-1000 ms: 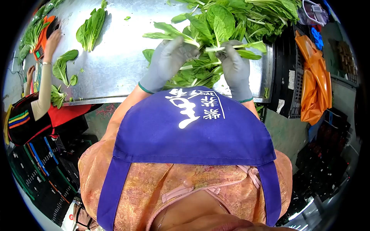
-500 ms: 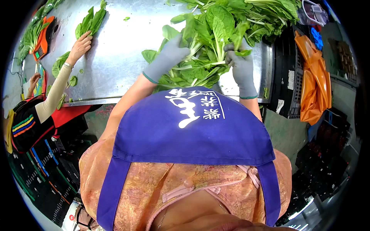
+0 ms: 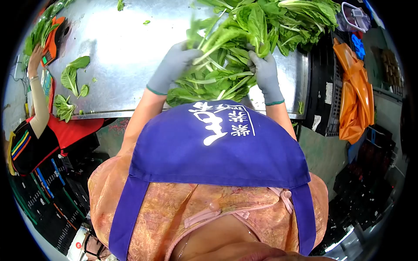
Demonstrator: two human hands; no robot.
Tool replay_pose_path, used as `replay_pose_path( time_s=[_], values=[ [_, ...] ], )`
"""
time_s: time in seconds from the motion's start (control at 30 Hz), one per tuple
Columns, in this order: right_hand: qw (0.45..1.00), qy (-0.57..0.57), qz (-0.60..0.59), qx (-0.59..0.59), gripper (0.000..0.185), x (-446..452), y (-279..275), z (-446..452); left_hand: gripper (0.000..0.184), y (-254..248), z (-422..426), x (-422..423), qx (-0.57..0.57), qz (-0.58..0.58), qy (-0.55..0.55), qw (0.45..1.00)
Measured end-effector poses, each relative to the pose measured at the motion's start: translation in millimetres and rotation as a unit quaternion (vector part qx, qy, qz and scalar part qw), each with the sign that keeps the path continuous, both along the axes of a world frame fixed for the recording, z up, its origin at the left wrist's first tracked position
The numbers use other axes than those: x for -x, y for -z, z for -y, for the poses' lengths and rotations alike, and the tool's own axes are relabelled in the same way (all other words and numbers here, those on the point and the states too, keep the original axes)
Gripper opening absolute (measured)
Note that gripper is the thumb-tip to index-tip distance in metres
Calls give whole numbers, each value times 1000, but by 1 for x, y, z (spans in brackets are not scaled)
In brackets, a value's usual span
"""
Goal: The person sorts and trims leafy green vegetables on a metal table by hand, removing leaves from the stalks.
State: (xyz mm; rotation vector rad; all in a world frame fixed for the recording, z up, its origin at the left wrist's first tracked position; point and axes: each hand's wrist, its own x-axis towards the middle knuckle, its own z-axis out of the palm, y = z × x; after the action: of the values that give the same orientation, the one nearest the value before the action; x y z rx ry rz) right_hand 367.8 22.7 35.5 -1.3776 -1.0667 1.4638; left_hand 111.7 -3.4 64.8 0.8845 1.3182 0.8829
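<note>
Grey gloves cover both hands over the metal table (image 3: 117, 82). My left hand (image 3: 179, 61) is closed around the stalk ends of some leafy greens (image 3: 220, 40), whose leaves are partly blurred. On the right, my right hand (image 3: 263, 67) has its fingers closed at the base of an upright green leaf bunch (image 3: 257, 28). Between and below the hands lies a loose pile of greens (image 3: 213, 82). A bigger heap of greens (image 3: 305, 21) spreads behind my right hand.
A co-worker's hand (image 3: 35, 58) touches greens by an orange scale (image 3: 53, 41) at the far left. Loose leaves (image 3: 69, 78) lie on the table's left part. Right of the table are a black crate (image 3: 329, 93) and an orange bag (image 3: 355, 95).
My left hand has moved left, now with greens in it. My right hand has closed on an upright bunch. The co-worker's hand moved to the scale, and the bunch at upper left is gone.
</note>
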Motion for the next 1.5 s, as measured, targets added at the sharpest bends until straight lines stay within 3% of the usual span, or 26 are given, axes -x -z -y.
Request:
replay_pose_path(
  time_s=[0.13,0.23,0.37,0.5,0.63,0.77,0.87,0.97,1.1,1.13,1.23,1.27,1.37,1.5],
  values=[
    [1000,7,12,10,28,4,-8,2,33,4,11,28,-14,199,-71,977],
    [998,-60,-12,1,27,16,-26,10,29,-8,14,18,-110,177,-13,978],
    [989,-119,-87,3,31,35,-50,19,30,-16,13,-9,-95,267,-34,958],
    [989,-91,-91,-75,31,44,-59,27,22,-17,13,-19,-68,136,10,988],
    [990,-84,-77,-87,25,51,-61,29,25,-15,14,-39,-149,64,-13,987],
    [991,-86,-89,-58,18,46,-50,25,25,-24,20,-44,-118,76,-49,989],
    [975,-109,-151,-123,13,38,-24,19,21,-16,23,-49,-118,151,-102,976],
    [965,-46,-257,-30,12,42,-37,18,17,-19,24,-46,-111,177,-87,974],
    [952,-10,-305,37,14,33,-36,12,17,-23,27,-39,-99,96,-63,988],
    [964,-23,-263,-10,15,29,-36,13,19,-21,28,-35,-78,100,-64,990],
    [965,-30,-258,-40,17,11,-31,5,22,-17,32,-15,-19,-65,60,996],
    [974,-61,-200,-88,19,5,-26,5,29,7,33,-2,-57,-156,109,980],
    [972,-62,-220,-63,19,2,-31,5,34,6,39,9,-123,-298,45,946],
    [980,-81,-164,-76,15,12,-29,10,32,-30,31,10,-79,-81,-43,993]
  ],
)
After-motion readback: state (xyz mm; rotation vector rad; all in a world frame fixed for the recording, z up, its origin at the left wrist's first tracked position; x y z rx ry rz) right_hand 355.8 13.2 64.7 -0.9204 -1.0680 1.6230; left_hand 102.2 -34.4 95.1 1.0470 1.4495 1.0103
